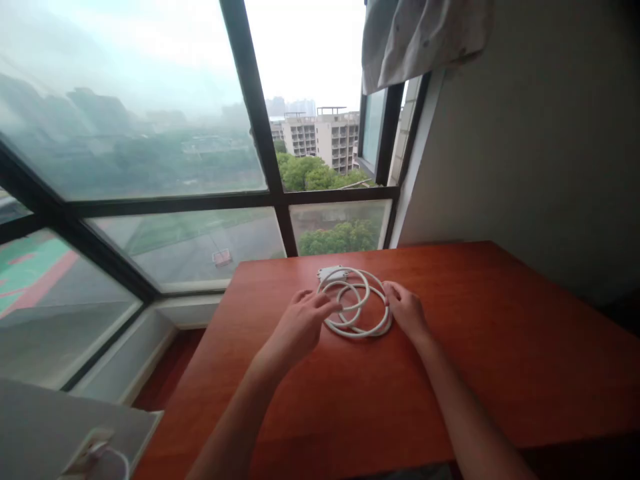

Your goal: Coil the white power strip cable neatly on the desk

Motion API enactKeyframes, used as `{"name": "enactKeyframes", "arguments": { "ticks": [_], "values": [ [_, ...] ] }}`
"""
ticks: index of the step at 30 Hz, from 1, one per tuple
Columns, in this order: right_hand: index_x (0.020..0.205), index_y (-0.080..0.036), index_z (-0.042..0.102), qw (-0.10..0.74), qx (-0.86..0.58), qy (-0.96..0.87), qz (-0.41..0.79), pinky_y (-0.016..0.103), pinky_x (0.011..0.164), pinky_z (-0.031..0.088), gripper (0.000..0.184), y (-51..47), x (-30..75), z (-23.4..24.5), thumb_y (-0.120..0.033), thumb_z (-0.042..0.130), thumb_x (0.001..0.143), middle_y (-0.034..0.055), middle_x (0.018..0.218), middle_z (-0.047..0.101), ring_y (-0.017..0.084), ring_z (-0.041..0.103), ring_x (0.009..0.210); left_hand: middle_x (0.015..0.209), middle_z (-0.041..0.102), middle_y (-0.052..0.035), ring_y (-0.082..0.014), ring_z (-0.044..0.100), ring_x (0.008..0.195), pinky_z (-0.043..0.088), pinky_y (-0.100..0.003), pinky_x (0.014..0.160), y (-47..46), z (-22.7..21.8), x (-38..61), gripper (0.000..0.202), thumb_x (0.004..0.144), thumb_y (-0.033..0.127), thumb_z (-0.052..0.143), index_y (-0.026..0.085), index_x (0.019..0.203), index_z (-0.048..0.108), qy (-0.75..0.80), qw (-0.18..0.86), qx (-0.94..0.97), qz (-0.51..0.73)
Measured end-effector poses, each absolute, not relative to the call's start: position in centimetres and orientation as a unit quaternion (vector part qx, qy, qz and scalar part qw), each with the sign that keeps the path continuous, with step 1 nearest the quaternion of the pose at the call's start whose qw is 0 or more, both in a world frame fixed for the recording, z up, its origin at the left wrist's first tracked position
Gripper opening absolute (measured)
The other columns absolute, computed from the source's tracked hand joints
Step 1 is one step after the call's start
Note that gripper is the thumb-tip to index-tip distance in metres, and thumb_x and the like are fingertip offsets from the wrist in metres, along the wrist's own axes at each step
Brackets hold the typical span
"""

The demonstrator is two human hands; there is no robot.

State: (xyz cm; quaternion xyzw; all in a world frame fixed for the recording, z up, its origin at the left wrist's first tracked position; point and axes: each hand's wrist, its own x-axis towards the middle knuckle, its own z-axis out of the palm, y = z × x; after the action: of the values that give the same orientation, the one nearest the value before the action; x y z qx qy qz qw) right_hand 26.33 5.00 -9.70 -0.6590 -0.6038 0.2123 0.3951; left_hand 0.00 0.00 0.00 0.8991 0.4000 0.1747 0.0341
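Note:
A white cable (369, 333) lies in loose, overlapping loops near the far edge of a reddish-brown wooden table (360, 393). At the back left of the coil sits its pale, blocky connector (332, 273). My left hand (306, 320) is over the coil's left side, with its fingers stretched toward the loops and apart; part of the cable there is hidden behind them. On the opposite side, my right hand (406, 310) is closed, its thumb and fingers pinching the cable's outer loops at the right edge.
Beyond the table stand dark-framed windows (175, 205), with one pane swung outward. A grey cloth (425, 40) hangs at the upper right before a plain wall (530, 147). At the lower left, a white plug with a cord (103, 450) is in a wall socket.

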Motion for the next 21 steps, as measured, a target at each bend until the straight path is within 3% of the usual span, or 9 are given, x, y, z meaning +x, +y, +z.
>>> {"name": "enactKeyframes", "arguments": {
  "ticks": [2,5,7,11,16,21],
  "values": [
    [0.109,-0.016,0.067,0.450,-0.603,-0.588,0.298,0.028,0.059,0.046,0.058,5.2,25.8,-10.0,-0.059,0.032,0.090,0.0068,0.076,0.071,0.019,0.062,0.061,0.111,0.065,-0.0036,-0.0183,0.059,0.103,0.029,-0.043,0.107,-0.2,-0.4,0.1,0.051,0.079,0.000,0.045,0.030,0.116,0.062,0.371,0.025,0.913,0.165],
    [0.110,-0.013,0.065,0.481,-0.574,-0.568,0.343,0.029,0.061,0.047,0.054,5.4,25.3,-10.6,-0.057,0.047,0.084,0.0076,0.080,0.072,0.020,0.063,0.066,0.108,0.066,-0.0017,-0.0176,0.057,0.105,0.023,-0.043,0.111,-0.2,-1.3,0.1,0.046,0.078,0.001,0.049,0.031,0.110,0.066,0.339,0.017,0.927,0.160],
    [0.111,-0.012,0.065,0.478,-0.570,-0.571,0.347,0.029,0.064,0.048,0.051,5.4,25.0,-10.8,-0.051,0.056,0.079,0.0068,0.078,0.071,0.020,0.064,0.070,0.105,0.066,-0.0009,-0.0177,0.056,0.106,0.023,-0.043,0.112,-0.1,-2.0,0.0,0.040,0.079,0.004,0.051,0.030,0.104,0.067,0.332,0.012,0.928,0.167],
    [0.110,-0.011,0.064,0.478,-0.546,-0.581,0.369,0.028,0.061,0.047,0.047,5.1,24.6,-10.4,-0.046,0.058,0.079,0.0045,0.073,0.067,0.018,0.061,0.065,0.101,0.065,-0.0033,-0.0195,0.053,0.107,0.028,-0.044,0.110,0.5,-3.5,-0.6,0.030,0.080,0.006,0.051,0.026,0.092,0.069,0.375,-0.026,0.903,0.208],
    [0.113,-0.013,0.061,0.499,-0.485,-0.586,0.414,0.028,0.063,0.049,0.047,4.4,23.7,-9.4,-0.045,0.062,0.079,0.0039,0.077,0.067,0.016,0.061,0.065,0.115,0.056,-0.0091,-0.0255,0.048,0.113,0.042,-0.043,0.096,0.9,-5.1,-1.5,0.018,0.082,0.010,0.054,0.022,0.082,0.068,0.467,-0.083,0.831,0.290],
    [0.127,-0.018,0.048,0.503,-0.425,-0.572,0.489,0.026,0.056,0.050,0.054,3.9,23.0,-9.0,-0.046,0.060,0.082,0.0104,0.103,0.069,0.021,0.066,0.084,0.097,0.060,-0.0071,-0.0156,0.058,0.081,0.049,-0.027,0.075,0.8,-5.6,-2.0,0.017,0.089,0.021,0.053,0.021,0.084,0.069,0.501,-0.090,0.770,0.385]
  ]
}}
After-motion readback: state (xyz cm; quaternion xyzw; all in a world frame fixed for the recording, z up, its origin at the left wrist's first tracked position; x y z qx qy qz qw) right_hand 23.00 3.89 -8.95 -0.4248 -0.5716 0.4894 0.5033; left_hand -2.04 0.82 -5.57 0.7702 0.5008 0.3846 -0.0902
